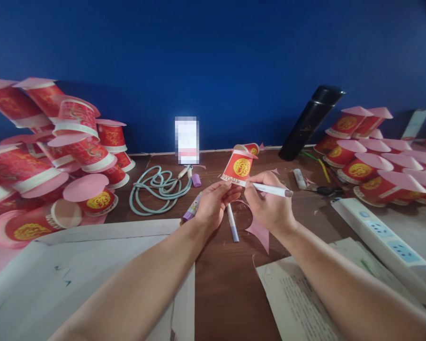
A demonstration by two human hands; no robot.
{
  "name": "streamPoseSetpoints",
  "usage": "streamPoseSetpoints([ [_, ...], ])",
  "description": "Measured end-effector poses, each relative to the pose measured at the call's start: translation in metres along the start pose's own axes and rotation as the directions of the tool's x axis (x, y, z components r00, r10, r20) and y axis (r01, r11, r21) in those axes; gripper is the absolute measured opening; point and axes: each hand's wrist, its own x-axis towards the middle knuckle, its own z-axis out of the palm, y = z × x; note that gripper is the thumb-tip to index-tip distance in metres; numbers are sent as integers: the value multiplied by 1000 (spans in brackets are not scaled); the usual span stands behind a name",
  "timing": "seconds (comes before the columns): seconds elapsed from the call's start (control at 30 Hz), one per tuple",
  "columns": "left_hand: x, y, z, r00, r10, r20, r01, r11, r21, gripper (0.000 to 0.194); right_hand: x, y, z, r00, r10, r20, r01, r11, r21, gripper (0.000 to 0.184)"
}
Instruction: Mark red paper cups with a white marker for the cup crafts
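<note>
Red paper cup tilted above brown table. Left hand pinches its lower edge; right hand pinches white marker. Tip contact hard to make out. Slack hold could let cup twist, skewing marks; heavy pressure could dent it.

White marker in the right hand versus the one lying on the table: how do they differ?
The held marker points sideways in the right hand, reaching the pale rim of the red cup; the table marker lies on the brown table, pointing towards the person. The held marker's outer end is grey-brown; the table marker's near end is lavender. Both have slim white barrels.
</note>
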Motion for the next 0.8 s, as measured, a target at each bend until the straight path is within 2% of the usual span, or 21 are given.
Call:
streamPoseSetpoints([
  [0.6, 0, 0, 0, 1000, 2, -26, -2, 1000, 3, 11, 1, 2, 1, 999, -18, -30, 17, 999, -31, 5],
  [0.8, 0, 1, -1, 1000, -26, 5, 26, 999, -46, 8, 0, 1, 1, 1000, -16, -22, 16, 1000, -15, 5],
])
